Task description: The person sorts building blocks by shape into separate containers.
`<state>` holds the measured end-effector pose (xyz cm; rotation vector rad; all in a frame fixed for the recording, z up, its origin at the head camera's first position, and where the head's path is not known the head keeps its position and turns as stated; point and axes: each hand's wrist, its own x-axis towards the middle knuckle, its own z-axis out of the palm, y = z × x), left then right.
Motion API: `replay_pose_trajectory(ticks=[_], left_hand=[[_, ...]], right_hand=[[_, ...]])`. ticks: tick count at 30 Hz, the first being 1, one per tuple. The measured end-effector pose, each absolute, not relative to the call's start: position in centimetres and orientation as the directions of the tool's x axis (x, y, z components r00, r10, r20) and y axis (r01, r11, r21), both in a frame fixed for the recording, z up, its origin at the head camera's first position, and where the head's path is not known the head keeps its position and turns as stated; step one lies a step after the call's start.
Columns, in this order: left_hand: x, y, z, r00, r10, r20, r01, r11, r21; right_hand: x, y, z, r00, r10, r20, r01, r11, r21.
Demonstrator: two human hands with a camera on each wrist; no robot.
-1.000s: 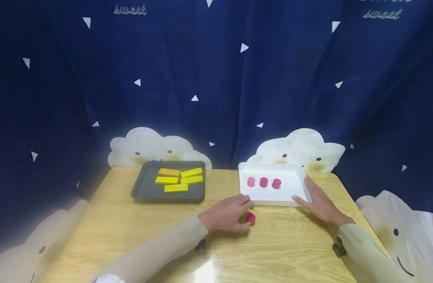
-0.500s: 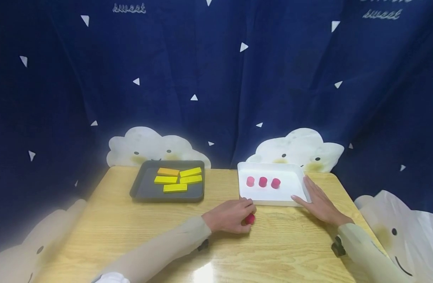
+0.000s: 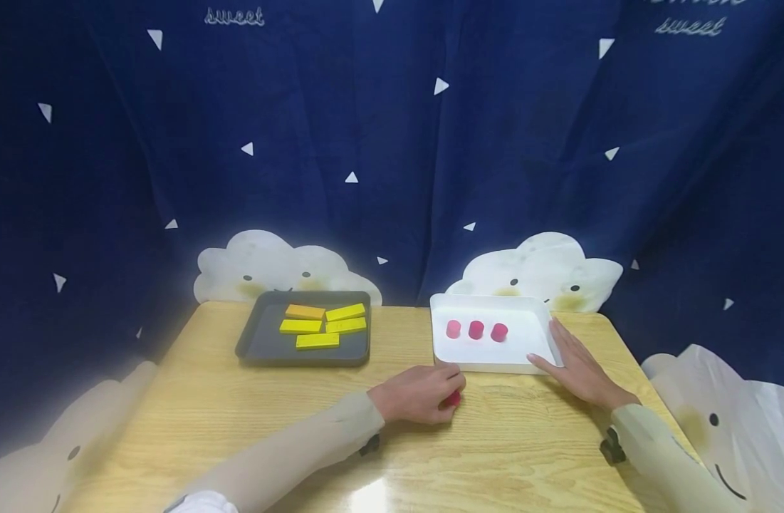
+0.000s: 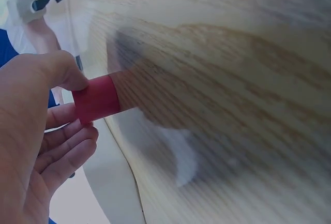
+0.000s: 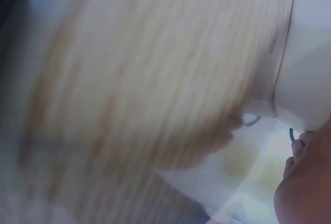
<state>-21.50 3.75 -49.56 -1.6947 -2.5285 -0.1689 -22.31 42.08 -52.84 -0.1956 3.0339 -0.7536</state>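
Observation:
Between the thumb and fingers of my left hand (image 3: 416, 395) is a small red cylinder block (image 4: 96, 99), pinched on the wooden table just in front of the white tray (image 3: 526, 349). Most of that block is hidden by the fingers in the head view, while the left wrist view shows its side plainly. Inside the white tray stand a light pink cylinder (image 3: 453, 329) and two deeper pink-red cylinders (image 3: 476, 330) in a row. My right hand (image 3: 580, 367) rests against the tray's right edge, fingers straight and thumb over the front corner. Only part of it shows in the right wrist view.
To the left, a dark grey tray (image 3: 257, 349) holds several yellow bar blocks (image 3: 317, 341) and an orange one (image 3: 305, 311). A dark blue curtain (image 3: 392, 142) with white clouds hangs behind the wooden table (image 3: 494, 449).
My left hand's fingers have closed in around the red cylinder, covering more of it, and the hand has shifted slightly right. The right hand keeps its place at the white tray.

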Motion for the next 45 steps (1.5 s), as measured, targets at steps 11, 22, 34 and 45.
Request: replay_pose_trajectory(ticks=[11, 22, 34, 45], left_hand=[[-21.0, 2.6, -48.7, -0.401, 0.911, 0.100, 0.915, 0.394, 0.084], [-21.4, 1.6, -47.6, -0.440, 0.891, 0.110, 0.896, 0.429, 0.113], [-23.2, 3.2, -44.3, -0.430, 0.880, 0.204, 0.903, 0.416, 0.107], [-26.1, 6.0, -42.8, -0.423, 0.860, 0.284, 0.906, 0.411, 0.103]], right_hand=[[-22.3, 42.3, -53.0, -0.992, -0.122, 0.035, -0.124, 0.885, -0.449], [-22.5, 42.3, -53.2, -0.992, -0.121, 0.020, -0.117, 0.882, -0.457], [-22.4, 42.2, -53.0, -0.992, -0.120, 0.026, -0.118, 0.876, -0.467], [-22.5, 42.3, -53.1, -0.992, -0.119, 0.034, -0.121, 0.878, -0.464]])
